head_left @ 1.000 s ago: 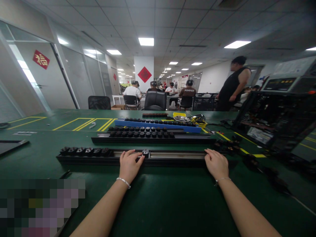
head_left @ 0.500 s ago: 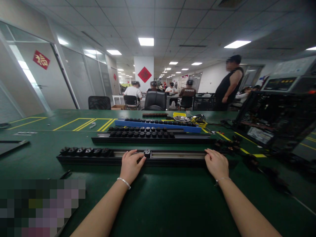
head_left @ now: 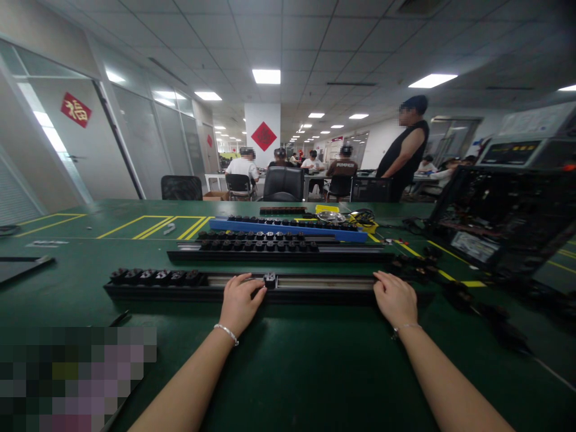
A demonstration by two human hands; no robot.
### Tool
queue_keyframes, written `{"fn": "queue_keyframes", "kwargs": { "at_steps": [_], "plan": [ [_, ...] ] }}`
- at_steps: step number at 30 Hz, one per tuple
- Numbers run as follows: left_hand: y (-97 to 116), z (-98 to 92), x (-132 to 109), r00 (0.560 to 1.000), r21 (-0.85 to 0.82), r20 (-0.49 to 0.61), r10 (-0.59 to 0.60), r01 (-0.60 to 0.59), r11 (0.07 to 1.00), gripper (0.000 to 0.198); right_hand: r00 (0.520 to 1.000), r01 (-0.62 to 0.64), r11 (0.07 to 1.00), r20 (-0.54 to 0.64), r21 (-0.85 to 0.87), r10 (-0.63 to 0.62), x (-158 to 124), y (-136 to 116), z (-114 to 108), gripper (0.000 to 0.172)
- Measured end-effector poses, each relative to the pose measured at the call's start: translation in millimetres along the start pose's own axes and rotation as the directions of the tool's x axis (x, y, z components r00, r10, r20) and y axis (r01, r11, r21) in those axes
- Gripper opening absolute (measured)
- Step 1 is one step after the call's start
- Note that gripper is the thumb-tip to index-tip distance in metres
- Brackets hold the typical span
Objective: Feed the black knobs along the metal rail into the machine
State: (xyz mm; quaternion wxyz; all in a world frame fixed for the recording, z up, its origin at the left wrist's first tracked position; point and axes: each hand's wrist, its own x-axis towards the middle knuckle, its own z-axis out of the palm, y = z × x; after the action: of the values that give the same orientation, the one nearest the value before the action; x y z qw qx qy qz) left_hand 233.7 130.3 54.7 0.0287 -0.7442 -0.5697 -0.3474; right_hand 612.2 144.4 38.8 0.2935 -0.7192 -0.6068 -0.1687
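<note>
A long black channel rail (head_left: 324, 294) with a bright metal inner track lies across the table in front of me. Several black socket modules (head_left: 162, 276) are seated in a row at its left end. One lone socket module (head_left: 270, 280) sits in the track near the middle. My left hand (head_left: 243, 297) is closed over the rail, thumb and fingertips against that module's left side. Toward the right, my right hand (head_left: 396, 298) is wrapped over the rail, fingers on its far edge; its thumb is partly hidden.
Behind lie another black rail (head_left: 279, 256) with modules and a blue rail (head_left: 288, 227). Loose black parts and cables (head_left: 499, 324) are at the right, near an open machine housing (head_left: 481, 222). A metal dish (head_left: 330, 217) stands farther back. A person (head_left: 405, 150) stands beyond the table.
My left hand and the lone module have shifted very slightly right. My right hand keeps its place. The standing person beyond the table has moved left.
</note>
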Motion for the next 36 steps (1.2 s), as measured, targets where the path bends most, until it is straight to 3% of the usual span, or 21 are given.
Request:
{"fn": "queue_keyframes", "kwargs": {
  "at_steps": [36],
  "plan": [
    [2.7,1.7,-2.8,0.993,-0.031,0.069,0.100,-0.098,0.995,0.024,1.000,0.002,1.000,-0.016,0.003,-0.002,-0.5,-0.1,1.6,0.041]
  ]
}}
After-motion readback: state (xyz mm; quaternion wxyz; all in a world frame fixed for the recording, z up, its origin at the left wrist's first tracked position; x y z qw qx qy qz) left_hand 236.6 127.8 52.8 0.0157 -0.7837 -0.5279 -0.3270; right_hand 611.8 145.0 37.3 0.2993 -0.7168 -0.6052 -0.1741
